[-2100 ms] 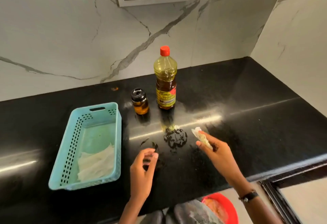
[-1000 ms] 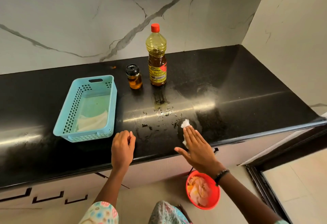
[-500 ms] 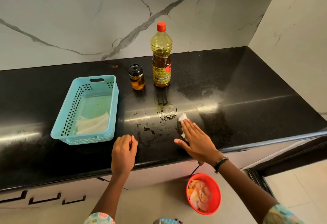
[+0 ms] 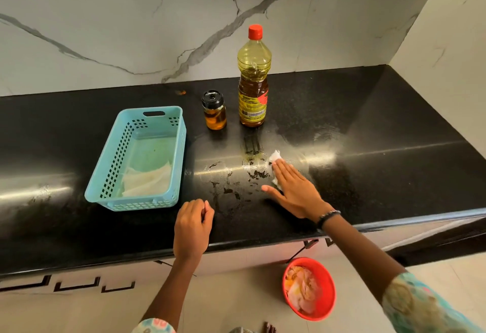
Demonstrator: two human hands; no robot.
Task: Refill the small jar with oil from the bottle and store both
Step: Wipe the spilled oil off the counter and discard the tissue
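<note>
The oil bottle (image 4: 253,82), red-capped with a yellow label, stands upright near the back of the black counter (image 4: 381,135). Just to its left stands the small jar (image 4: 214,110), black lid on, amber oil inside. In front of them the counter carries a patch of smeared oil (image 4: 236,177). My right hand (image 4: 292,190) lies flat, fingers straight, pressing a white tissue (image 4: 274,159) onto the right side of that patch. My left hand (image 4: 193,224) rests loosely curled and empty near the counter's front edge.
A light blue plastic basket (image 4: 105,180) sits on the left of the counter with white paper in its bottom. A red bowl (image 4: 328,303) holding used tissues stands on the floor below the counter. A marble wall rises behind and to the right.
My right hand has slid the tissue away from me, up through the oil patch toward the bottle. The left hand has stayed in place. The camera has shifted slightly.
</note>
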